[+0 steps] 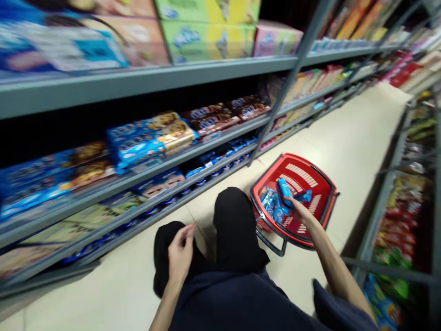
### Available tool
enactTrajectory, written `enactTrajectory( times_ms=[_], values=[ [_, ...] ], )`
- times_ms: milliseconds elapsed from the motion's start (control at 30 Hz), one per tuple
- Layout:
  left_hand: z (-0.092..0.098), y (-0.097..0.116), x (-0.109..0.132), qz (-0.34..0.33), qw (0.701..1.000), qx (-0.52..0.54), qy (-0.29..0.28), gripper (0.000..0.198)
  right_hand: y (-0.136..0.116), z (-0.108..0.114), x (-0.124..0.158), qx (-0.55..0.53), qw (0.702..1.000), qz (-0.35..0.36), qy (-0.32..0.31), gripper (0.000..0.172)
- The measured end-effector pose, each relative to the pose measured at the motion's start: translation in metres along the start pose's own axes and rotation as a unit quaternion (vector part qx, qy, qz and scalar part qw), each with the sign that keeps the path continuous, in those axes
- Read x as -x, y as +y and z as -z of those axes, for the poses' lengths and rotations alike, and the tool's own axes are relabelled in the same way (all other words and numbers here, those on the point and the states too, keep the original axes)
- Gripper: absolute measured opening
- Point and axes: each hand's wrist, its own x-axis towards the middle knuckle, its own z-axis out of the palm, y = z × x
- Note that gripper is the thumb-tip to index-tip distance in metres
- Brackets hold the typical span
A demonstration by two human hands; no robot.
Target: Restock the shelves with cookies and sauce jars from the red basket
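You have several blue packets (276, 210) in the red basket (321, 185) at right, another packet (284, 189) gripped in your right hand (300, 209), unreleased; left hand (180, 252) slack, empty-looking.

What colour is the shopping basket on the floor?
Red; the basket shows best in the head view, the only one here.

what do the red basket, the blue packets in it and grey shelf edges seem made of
Red basket: likely moulded plastic, smooth, slightly shiny, with slotted walls. Blue packets: probably glossy plastic film; they look crinkled, though blurred. Shelf edges: perhaps painted metal, flat grey and straight.
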Motion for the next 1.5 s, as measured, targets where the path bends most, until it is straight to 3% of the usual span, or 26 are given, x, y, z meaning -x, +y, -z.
enactTrajectory(
  times_ms=[67, 100, 133, 200, 300, 367, 467, 567, 667, 767, 867, 933, 1033, 1167, 1267, 1367, 1500],
  values=[
    [-0.016, 0.048, 0.005, -0.032, 0.993, 0.093, -0.057, 0.044, -0.014, -0.013, 0.028, 0.058, 0.998, 0.02, -0.03, 0.047],
    [-0.022, 0.07, 0.008, -0.05, 0.986, 0.127, -0.094, 0.043, -0.02, -0.023, 0.046, 0.112, 0.991, 0.063, -0.04, 0.057],
    [-0.028, 0.089, 0.011, -0.067, 0.977, 0.157, -0.128, 0.043, -0.025, -0.037, 0.066, 0.171, 0.976, 0.129, -0.039, 0.068],
    [-0.036, 0.12, 0.019, -0.096, 0.956, 0.209, -0.18, 0.046, -0.031, -0.073, 0.107, 0.264, 0.916, 0.3, -0.02, 0.08],
    [-0.036, 0.138, 0.033, -0.094, 0.932, 0.298, -0.184, 0.06, -0.021, -0.137, 0.165, 0.315, 0.811, 0.492, 0.021, 0.079],
    [-0.024, 0.134, 0.041, -0.047, 0.931, 0.34, -0.123, 0.063, -0.005, -0.169, 0.197, 0.332, 0.779, 0.531, -0.039, 0.077],
    [0.013, 0.111, 0.049, 0.021, 0.935, 0.352, -0.037, 0.062, 0.015, -0.189, 0.223, 0.32, 0.771, 0.496, -0.238, 0.066],
    [0.065, 0.093, 0.056, 0.035, 0.945, 0.322, -0.038, 0.069, 0.006, -0.199, 0.213, 0.232, 0.803, 0.419, -0.355, 0.046],
    [0.115, 0.096, 0.063, 0.047, 0.955, 0.269, -0.117, 0.079, -0.025, -0.227, 0.185, 0.128, 0.835, 0.371, -0.386, 0.054],
    [0.153, 0.119, 0.061, 0.052, 0.951, 0.172, -0.25, 0.078, -0.054, -0.263, 0.165, 0.111, 0.82, 0.331, -0.454, 0.073],
    [0.183, 0.137, 0.048, 0.046, 0.947, 0.071, -0.308, 0.071, -0.065, -0.285, 0.157, 0.151, 0.806, 0.286, -0.496, 0.064],
    [0.199, 0.138, 0.04, 0.025, 0.962, 0.056, -0.265, 0.068, -0.063, -0.29, 0.153, 0.132, 0.827, 0.282, -0.467, 0.059],
    [0.214, 0.123, 0.041, -0.052, 0.985, 0.1, -0.127, 0.067, -0.055, -0.292, 0.147, 0.056, 0.868, 0.294, -0.396, 0.062],
    [0.207, 0.098, 0.059, -0.169, 0.979, 0.108, 0.048, 0.086, -0.052, -0.301, 0.148, 0.007, 0.879, 0.321, -0.353, 0.058],
    [0.192, 0.092, 0.064, -0.237, 0.953, 0.078, 0.171, 0.078, -0.057, -0.312, 0.159, 0.009, 0.867, 0.353, -0.351, 0.05],
    [0.183, 0.096, 0.058, -0.291, 0.906, 0.091, 0.294, 0.058, -0.06, -0.32, 0.169, 0.014, 0.833, 0.373, -0.409, 0.049],
    [0.187, 0.101, 0.053, -0.324, 0.873, 0.095, 0.352, 0.053, -0.056, -0.329, 0.17, 0.02, 0.772, 0.399, -0.494, 0.067]
  ],
)
